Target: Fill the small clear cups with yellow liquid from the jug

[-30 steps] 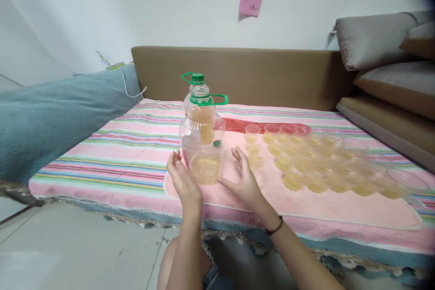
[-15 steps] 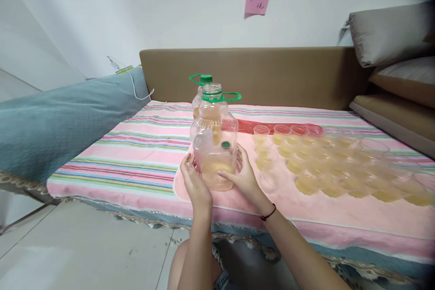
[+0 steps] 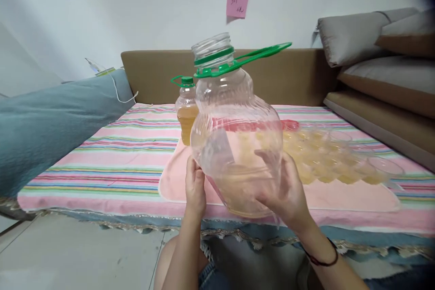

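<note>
Tilted to the left in front of me is a large clear plastic bottle [image 3: 238, 140] with an uncapped neck and a green carry handle [image 3: 263, 56]. A little pale liquid lies at its bottom. My right hand [image 3: 288, 195] grips the bottle's lower right side, its thumb across the front. At the lower left side, my left hand [image 3: 196, 190] is closed against the bottle; some of its fingers are hidden. Behind stands a second bottle [image 3: 186, 118], green-capped and partly filled with amber liquid. Several clear plastic cups [image 3: 346, 176] of yellow liquid stand in rows at the right.
The cups stand on a pink mat [image 3: 356, 197] over a striped cloth [image 3: 102, 158]. A red plastic strip [image 3: 288, 125] lies behind them. Stacked cushions [image 3: 384, 81] rise at the right, a blue armrest [image 3: 68, 118] at the left, and a brown backrest [image 3: 149, 74] behind.
The uncapped bottle has come up and closer to me, slightly right, and now tilts left. Both hands have moved with it. My view has shifted to the right.
</note>
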Tool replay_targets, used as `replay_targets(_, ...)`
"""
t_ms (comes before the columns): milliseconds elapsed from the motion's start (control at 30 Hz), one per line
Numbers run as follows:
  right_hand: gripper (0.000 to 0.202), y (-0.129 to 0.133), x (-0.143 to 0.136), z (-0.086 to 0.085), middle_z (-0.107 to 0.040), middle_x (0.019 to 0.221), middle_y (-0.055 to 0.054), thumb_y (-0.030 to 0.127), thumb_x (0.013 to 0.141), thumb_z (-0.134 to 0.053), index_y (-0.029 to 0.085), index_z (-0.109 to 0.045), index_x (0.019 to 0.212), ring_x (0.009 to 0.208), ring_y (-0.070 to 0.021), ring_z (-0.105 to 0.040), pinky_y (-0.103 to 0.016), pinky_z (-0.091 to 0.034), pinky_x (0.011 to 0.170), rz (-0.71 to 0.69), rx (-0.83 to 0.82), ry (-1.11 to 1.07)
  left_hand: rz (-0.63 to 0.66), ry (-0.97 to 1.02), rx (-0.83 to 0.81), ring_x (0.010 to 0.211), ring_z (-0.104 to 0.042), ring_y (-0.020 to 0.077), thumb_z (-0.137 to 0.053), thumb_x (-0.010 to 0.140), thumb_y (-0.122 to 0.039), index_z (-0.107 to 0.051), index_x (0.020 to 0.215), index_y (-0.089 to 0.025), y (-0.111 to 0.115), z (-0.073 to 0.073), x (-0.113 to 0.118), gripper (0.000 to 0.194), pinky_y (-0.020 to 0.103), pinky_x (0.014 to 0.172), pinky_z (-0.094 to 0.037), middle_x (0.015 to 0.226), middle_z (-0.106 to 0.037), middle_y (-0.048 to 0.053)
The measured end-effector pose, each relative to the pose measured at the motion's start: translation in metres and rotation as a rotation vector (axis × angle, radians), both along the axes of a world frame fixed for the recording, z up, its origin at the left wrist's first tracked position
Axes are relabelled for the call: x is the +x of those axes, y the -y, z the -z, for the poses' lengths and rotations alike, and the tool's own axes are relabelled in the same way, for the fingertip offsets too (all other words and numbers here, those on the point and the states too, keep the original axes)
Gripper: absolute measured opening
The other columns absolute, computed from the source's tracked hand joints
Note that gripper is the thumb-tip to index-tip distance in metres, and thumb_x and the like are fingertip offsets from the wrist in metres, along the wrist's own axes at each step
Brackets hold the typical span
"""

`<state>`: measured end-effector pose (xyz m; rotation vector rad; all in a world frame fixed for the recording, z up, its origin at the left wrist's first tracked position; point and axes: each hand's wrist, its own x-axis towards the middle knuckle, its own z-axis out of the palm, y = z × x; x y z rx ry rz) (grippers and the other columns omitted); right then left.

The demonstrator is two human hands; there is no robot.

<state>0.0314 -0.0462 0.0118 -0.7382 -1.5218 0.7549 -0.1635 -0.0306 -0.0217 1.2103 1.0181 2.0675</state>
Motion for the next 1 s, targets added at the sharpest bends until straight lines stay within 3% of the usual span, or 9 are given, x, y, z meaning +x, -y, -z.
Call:
replay_targets(133,0.084,0.022,0.049,-0.005,-0.050,0.138,-0.012,0.050,0.068,-0.079,0.027,-0.040,0.139,0.131,-0.0346,-0.045,-0.057,-0.035,0.110,0.083,0.021,0.149,0.160,-0.072,-0.042,0.123,-0.056,0.0284,-0.063,0.077,-0.060,-0.062,0.121,-0.024,0.006,0.003,0.020,0.057,0.041,0.105,-0.043,0.124,-0.065,0.009)
replay_targets(300,0.086,0.047,0.120,-0.002,-0.050,0.141,-0.010,0.047,0.067,-0.079,0.036,-0.038,0.142,0.130,-0.0416,-0.046,-0.067,-0.038,0.104,0.268,0.030,0.462,0.475,-0.033,-0.124,0.118,-0.059,0.0294,-0.070,0.072,-0.055,-0.059,0.123,-0.025,0.009,0.000,0.048,0.060,0.042,0.099,-0.048,0.129,-0.062,0.012)
replay_targets(500,0.084,0.069,0.185,-0.013,-0.056,0.136,-0.010,0.058,0.064,-0.076,0.043,-0.043,0.140,0.123,-0.0411,-0.053,-0.060,-0.043,0.104,0.569,0.147,0.769,0.655,0.019,-0.139,0.100,-0.066,0.0254,-0.068,0.076,-0.055,-0.056,0.124,-0.023,0.004,0.003,0.070,0.059,0.038,0.081,-0.054,0.125,-0.063,0.016)
replay_targets(633,0.081,0.076,0.207,-0.027,-0.059,0.128,-0.012,0.067,0.065,-0.070,0.046,-0.042,0.138,0.119,-0.0384,-0.055,-0.056,-0.045,0.102,0.617,0.186,0.913,0.843,0.184,-0.193,0.093,-0.068,0.0248,-0.070,0.074,-0.055,-0.056,0.123,-0.023,0.005,0.009,0.090,0.060,0.040,0.078,-0.055,0.122,-0.063,0.015)
replay_targets(800,0.079,0.083,0.224,-0.031,-0.058,0.129,-0.011,0.063,0.068,-0.070,0.046,-0.040,0.139,0.119,-0.0397,-0.054,-0.060,-0.042,0.102,0.590,0.114,1.017,1.006,0.290,-0.328,0.107,-0.065,0.0281,-0.073,0.075,-0.046,-0.055,0.128,-0.024,0.020,0.013,0.121,0.059,0.043,0.088,-0.053,0.138,-0.052,0.016)
replay_targets(1000,0.082,0.086,0.229,-0.031,-0.059,0.129,-0.009,0.066,0.060,-0.074,0.048,-0.045,0.135,0.117,-0.0375,-0.057,-0.057,-0.047,0.094,0.565,0.014,1.043,1.041,0.325,-0.438,0.105,-0.067,0.0278,-0.072,0.076,-0.047,-0.052,0.133,-0.025,0.026,0.014,0.145,0.064,0.036,0.083,-0.054,0.146,-0.045,0.015)
